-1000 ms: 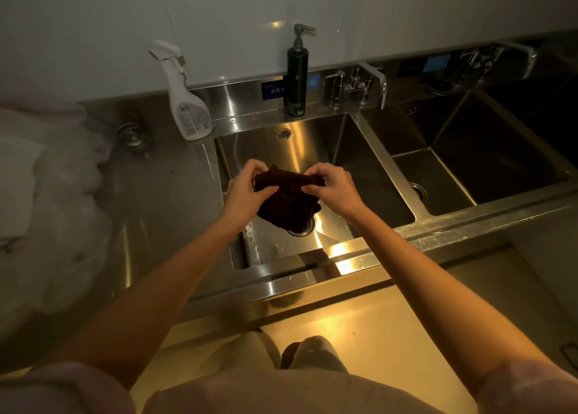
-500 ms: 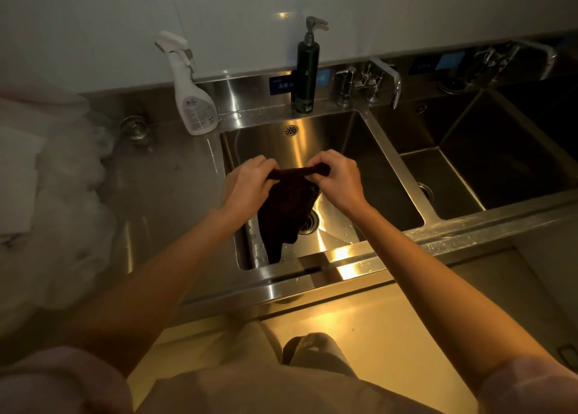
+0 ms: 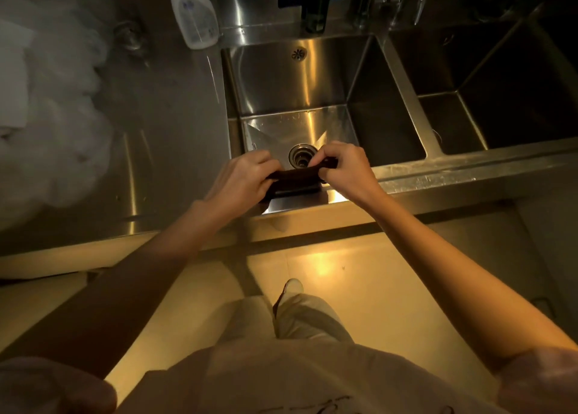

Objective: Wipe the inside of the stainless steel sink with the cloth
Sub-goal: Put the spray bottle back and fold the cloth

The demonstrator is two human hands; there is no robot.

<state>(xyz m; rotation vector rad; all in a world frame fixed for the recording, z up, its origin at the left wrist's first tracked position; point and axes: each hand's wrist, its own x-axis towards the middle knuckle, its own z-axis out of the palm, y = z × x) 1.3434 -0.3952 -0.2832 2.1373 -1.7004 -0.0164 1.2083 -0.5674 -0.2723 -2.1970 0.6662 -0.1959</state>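
— Where's everything, from the sink (image 3: 300, 82) down?
— My left hand (image 3: 242, 179) and right hand (image 3: 347, 169) are at its near edge, fingers curled tight, pinching the dark cloth (image 3: 295, 179) stretched between them, just before the drain (image 3: 301, 156).
— Any labels?
— Too blurred to read.

A single wide-angle view from the person's head looks steeply down and slightly forward, close over the front rim of the stainless steel sink (image 3: 294, 82), whose basin fills the upper middle of the frame. The back ledge with the spray bottle (image 3: 194, 16) is cut off at the top edge, while the wearer's forearms reach in from the lower corners, and trousers, a shoe (image 3: 292, 287) and floor (image 3: 375, 282) fill the bottom. There is no second view, so nothing is shared
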